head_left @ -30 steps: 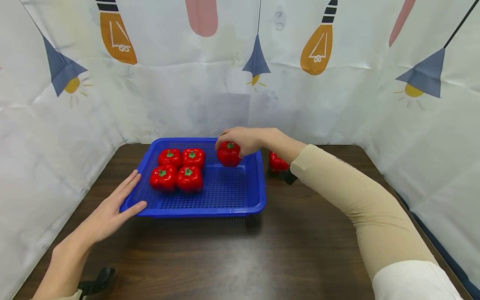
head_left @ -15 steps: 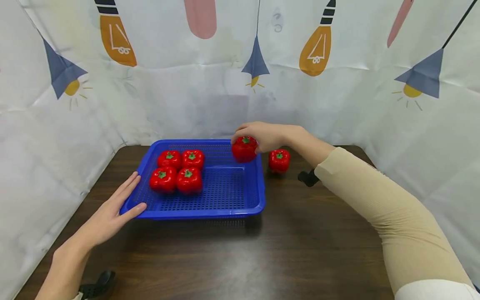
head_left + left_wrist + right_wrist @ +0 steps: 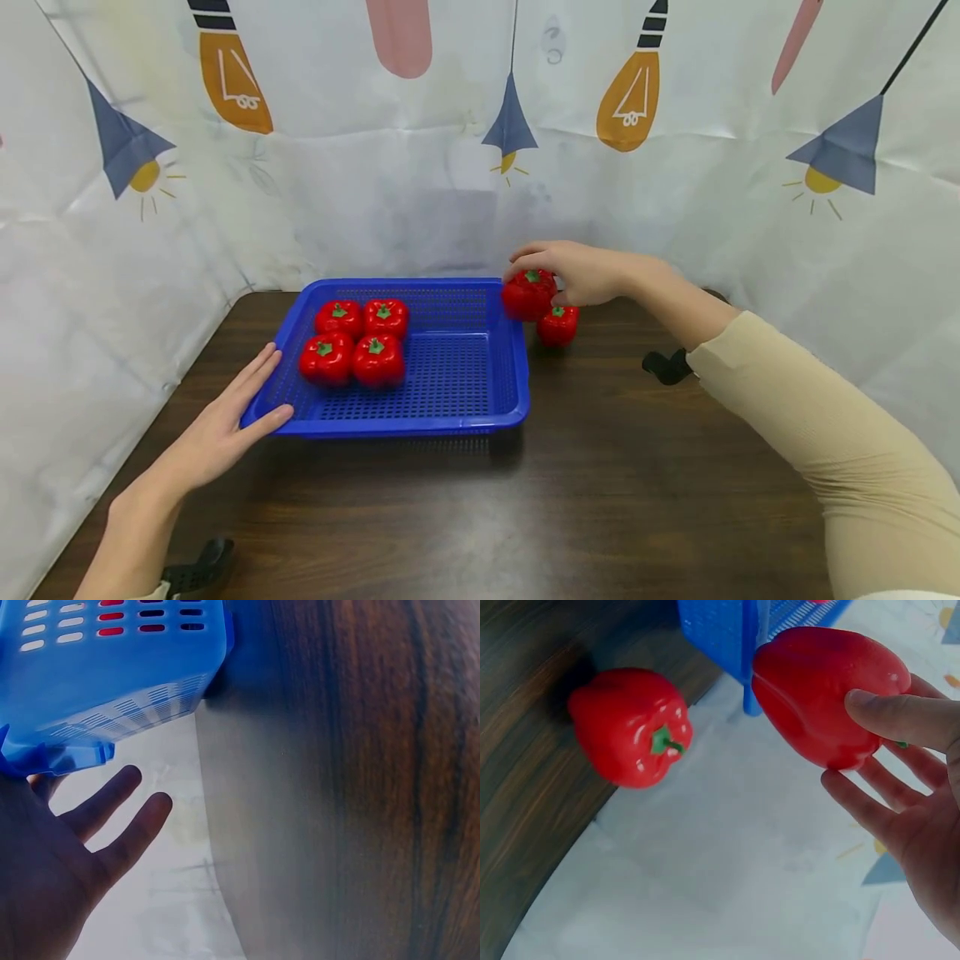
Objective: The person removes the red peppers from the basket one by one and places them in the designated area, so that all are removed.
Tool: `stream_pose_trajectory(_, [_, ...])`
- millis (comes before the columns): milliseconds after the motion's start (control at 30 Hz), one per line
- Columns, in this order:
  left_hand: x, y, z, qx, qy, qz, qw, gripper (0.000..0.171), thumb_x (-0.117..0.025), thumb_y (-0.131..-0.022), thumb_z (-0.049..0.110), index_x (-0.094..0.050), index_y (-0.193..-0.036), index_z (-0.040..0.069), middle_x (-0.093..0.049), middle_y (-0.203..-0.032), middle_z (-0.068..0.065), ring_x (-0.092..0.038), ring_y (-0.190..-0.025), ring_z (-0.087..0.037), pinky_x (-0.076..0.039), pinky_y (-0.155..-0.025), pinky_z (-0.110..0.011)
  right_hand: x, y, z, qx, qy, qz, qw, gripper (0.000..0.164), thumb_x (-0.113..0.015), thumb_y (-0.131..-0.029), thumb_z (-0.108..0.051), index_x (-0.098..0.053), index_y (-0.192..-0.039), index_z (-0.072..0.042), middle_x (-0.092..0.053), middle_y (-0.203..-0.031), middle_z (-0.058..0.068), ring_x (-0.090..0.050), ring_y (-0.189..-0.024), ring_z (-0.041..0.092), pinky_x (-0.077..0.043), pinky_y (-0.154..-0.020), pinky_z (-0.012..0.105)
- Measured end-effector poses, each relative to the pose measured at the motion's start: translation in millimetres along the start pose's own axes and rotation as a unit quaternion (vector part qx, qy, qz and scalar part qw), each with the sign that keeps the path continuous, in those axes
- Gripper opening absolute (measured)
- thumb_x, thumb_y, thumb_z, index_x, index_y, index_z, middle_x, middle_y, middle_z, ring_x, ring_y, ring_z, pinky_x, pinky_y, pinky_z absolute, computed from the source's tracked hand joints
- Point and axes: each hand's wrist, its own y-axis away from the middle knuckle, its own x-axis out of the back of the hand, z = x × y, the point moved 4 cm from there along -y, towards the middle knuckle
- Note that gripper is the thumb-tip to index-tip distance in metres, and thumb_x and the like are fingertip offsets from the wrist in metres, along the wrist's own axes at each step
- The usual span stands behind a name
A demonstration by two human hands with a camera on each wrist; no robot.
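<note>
My right hand point(image 3: 581, 271) grips a red bell pepper point(image 3: 829, 694) between thumb and fingers, held up over the right rim of a blue plastic basket point(image 3: 450, 425). Beyond that rim, a second red bell pepper point(image 3: 634, 727) with a green stem stands on the table, partly behind the held one in the head view. My left hand point(image 3: 217, 433) rests with straight fingers on the basket's left rim; the left wrist view shows its fingers point(image 3: 131, 836) extended beside the basket wall. Several red bell peppers point(image 3: 352, 342) sit grouped in the basket's left half.
The dark wooden table point(image 3: 480, 508) extends in front of the basket and to its right. A white printed curtain point(image 3: 375, 192) encloses the back and both sides. A black strap piece point(image 3: 666, 367) sticks out at my right wrist, another point(image 3: 198, 571) at my left.
My right hand has carried the held bell pepper rightward, from above the basket's inside to its right rim. The left hand and the basket have stayed in place.
</note>
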Motion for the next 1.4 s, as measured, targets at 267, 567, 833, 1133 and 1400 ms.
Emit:
stream_pose_trajectory(267, [-0.1,1.1,1.2,0.000,-0.002,-0.001,1.0000,0.080,-0.065,-0.101,0.028,-0.019,-0.166,0.018,-0.008,-0.172,-0.009,-0.010,-0.153,-0.047,-0.010,-0.110,-0.079,-1,30,14,-0.005,-0.014,0.033,0.999,0.062,-0.072,-0.082,0.013,-0.061,-0.138,-0.012,-0.046,-0.152,0.014,-0.044,-0.138,0.038,-0.053,-0.097,0.050])
stream_pose_trajectory(567, [-0.5,1.3,1.7,0.002,-0.010,0.001,1.0000,0.081,-0.065,-0.100,0.029,-0.020,-0.166,0.018,-0.009,-0.172,-0.009,-0.011,-0.153,-0.047,-0.012,-0.110,-0.079,-6,60,34,-0.035,-0.031,0.055,0.997,0.063,-0.072,-0.082,0.015,-0.061,-0.138,-0.011,-0.046,-0.152,0.014,-0.045,-0.136,0.039,-0.054,-0.096,0.053])
stream_pose_trajectory(833, [-1.5,2.0,3.1,0.002,-0.006,0.002,1.0000,0.080,-0.065,-0.101,0.028,-0.020,-0.166,0.018,-0.009,-0.172,-0.008,-0.011,-0.153,-0.046,-0.012,-0.110,-0.079,-14,82,52,-0.045,-0.050,0.067,0.996,0.064,-0.069,-0.081,0.020,-0.061,-0.138,-0.008,-0.046,-0.151,0.016,-0.042,-0.137,0.040,-0.056,-0.093,0.052])
stream_pose_trajectory(1133, [-5.0,1.2,5.5,-0.004,0.001,0.004,1.0000,0.079,-0.065,-0.101,0.027,-0.021,-0.166,0.017,-0.010,-0.172,-0.008,-0.011,-0.153,-0.046,-0.012,-0.112,-0.077,-29,100,67,-0.080,-0.038,0.049,0.995,0.069,-0.072,-0.077,0.017,-0.061,-0.139,-0.011,-0.045,-0.152,0.015,-0.057,-0.102,0.029,-0.055,-0.065,0.033])
stream_pose_trajectory(1400, [-1.9,2.8,5.6,-0.002,-0.002,0.009,1.0000,0.079,-0.064,-0.101,0.027,-0.021,-0.166,0.017,-0.010,-0.172,-0.009,-0.012,-0.152,-0.047,-0.013,-0.110,-0.079,-48,100,79,-0.085,-0.068,0.026,0.994,0.066,-0.067,-0.081,0.018,-0.058,-0.141,-0.008,-0.040,-0.155,0.018,-0.055,-0.110,0.035,-0.054,-0.066,0.033])
